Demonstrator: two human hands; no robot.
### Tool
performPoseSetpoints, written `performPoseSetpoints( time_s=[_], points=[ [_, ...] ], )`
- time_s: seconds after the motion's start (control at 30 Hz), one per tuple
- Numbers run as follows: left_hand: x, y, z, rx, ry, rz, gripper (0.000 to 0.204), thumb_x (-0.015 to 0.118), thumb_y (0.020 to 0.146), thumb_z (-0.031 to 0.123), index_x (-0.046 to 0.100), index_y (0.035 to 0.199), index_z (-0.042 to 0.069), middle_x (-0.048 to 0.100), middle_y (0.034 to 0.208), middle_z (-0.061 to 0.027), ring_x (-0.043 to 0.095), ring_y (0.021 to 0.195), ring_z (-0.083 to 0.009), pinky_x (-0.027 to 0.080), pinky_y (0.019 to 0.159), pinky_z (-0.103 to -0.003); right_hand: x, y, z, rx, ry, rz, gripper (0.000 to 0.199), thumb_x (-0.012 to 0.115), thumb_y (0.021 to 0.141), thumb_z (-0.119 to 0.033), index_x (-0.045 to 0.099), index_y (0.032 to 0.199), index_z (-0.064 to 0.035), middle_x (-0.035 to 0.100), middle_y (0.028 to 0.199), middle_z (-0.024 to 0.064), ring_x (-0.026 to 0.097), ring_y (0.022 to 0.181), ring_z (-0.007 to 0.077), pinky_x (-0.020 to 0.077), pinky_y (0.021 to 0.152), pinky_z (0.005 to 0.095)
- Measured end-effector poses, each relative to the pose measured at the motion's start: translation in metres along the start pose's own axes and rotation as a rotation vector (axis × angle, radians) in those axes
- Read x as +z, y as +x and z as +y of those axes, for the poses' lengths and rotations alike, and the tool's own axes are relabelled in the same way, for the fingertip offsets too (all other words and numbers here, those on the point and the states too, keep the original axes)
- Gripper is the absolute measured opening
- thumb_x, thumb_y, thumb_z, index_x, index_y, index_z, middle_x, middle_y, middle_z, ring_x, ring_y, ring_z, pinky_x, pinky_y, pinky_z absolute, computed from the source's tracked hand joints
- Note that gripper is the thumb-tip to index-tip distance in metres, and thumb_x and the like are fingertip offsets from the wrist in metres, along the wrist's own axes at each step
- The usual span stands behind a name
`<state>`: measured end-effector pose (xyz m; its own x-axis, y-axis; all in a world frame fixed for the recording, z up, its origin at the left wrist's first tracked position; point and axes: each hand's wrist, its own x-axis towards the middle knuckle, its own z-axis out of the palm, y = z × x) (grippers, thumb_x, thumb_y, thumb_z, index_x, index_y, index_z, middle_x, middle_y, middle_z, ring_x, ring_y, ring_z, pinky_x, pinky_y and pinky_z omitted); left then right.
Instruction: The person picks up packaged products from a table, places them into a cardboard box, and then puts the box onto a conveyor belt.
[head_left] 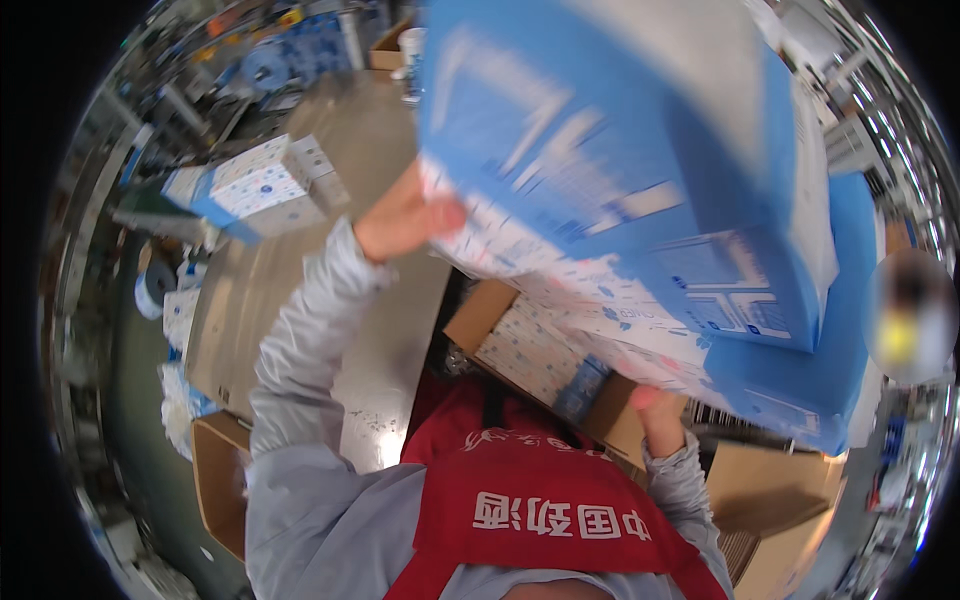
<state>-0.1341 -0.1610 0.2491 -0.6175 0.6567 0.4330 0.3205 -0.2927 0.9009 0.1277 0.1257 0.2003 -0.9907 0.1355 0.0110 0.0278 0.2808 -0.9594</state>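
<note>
A row of blue-and-white printed cartons (590, 190) is raised in front of me, tilted and partly blurred. My left hand (408, 218) grips its left end, thumb on the near face and the other fingers mostly hidden. At the lower right, my right hand (658, 415) is closed on the bottom edge, its fingers largely out of sight behind the cartons. Beneath them stands an open cardboard box (480, 312) with white patterned packs and a blue part inside.
To the left, a metal table (375, 350) carries another blue-and-white carton (265, 185) with raised flaps. Open cardboard boxes stand low at the left (220, 480) and right (775, 500). A blurred person (912, 330) appears at the right rim.
</note>
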Motion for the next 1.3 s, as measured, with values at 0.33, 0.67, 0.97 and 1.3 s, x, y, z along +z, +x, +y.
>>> performPoseSetpoints(
  time_s=[0.33, 0.67, 0.97, 1.3],
  points=[
    [0.198, 0.122, -0.119, -0.067, 0.678, -1.197, 0.039, 0.070, 0.081, 0.031, 0.067, 0.110, 0.006, 0.067, 0.096, -0.0096, 0.064, 0.088, -0.0301, 0.049, 0.073, -0.040, -0.138, -0.200, 0.094, 0.728, -0.135, -0.457, 0.051, 0.057, 0.095, -0.042, 0.053, 0.134, -0.0077, 0.067, 0.107, 0.0075, 0.062, 0.094, 0.0157, 0.0505, 0.082, 0.0301],
    [0.107, 0.043, -0.157, -0.019, 1.215, 0.045, 0.071, 0.074, 0.082, 0.028, 0.042, 0.141, 0.006, 0.037, 0.142, -0.0256, 0.031, 0.134, -0.0425, 0.027, 0.110, -0.046, -0.047, -0.071, 0.203, 0.689, 0.208, 0.390, 0.085, 0.064, 0.092, -0.033, 0.011, 0.149, 0.0010, 0.037, 0.141, 0.0135, 0.042, 0.126, 0.0215, 0.0382, 0.101, 0.0353],
    [0.080, 0.011, -0.158, -0.811, 0.343, 0.201, 0.066, 0.075, 0.083, 0.036, 0.050, 0.129, -0.004, 0.061, 0.121, -0.0168, 0.060, 0.108, -0.0202, 0.046, 0.094, -0.031, -0.030, -0.054, 0.188, -0.015, -0.716, 0.284, 0.086, 0.077, 0.071, -0.006, 0.033, 0.145, -0.0011, 0.039, 0.136, 0.0258, 0.039, 0.125, 0.0445, 0.0359, 0.102, 0.0479],
    [0.148, -0.028, -0.259, -0.899, 0.200, -0.106, 0.064, 0.064, 0.090, 0.042, 0.048, 0.136, 0.001, 0.058, 0.127, -0.0136, 0.054, 0.115, -0.0209, 0.042, 0.098, -0.030, -0.048, 0.045, 0.171, -0.334, -1.062, 0.174, 0.082, 0.078, 0.071, -0.026, 0.041, 0.142, -0.0091, 0.026, 0.152, 0.0200, 0.024, 0.140, 0.0394, 0.0193, 0.113, 0.0555]
  ],
)
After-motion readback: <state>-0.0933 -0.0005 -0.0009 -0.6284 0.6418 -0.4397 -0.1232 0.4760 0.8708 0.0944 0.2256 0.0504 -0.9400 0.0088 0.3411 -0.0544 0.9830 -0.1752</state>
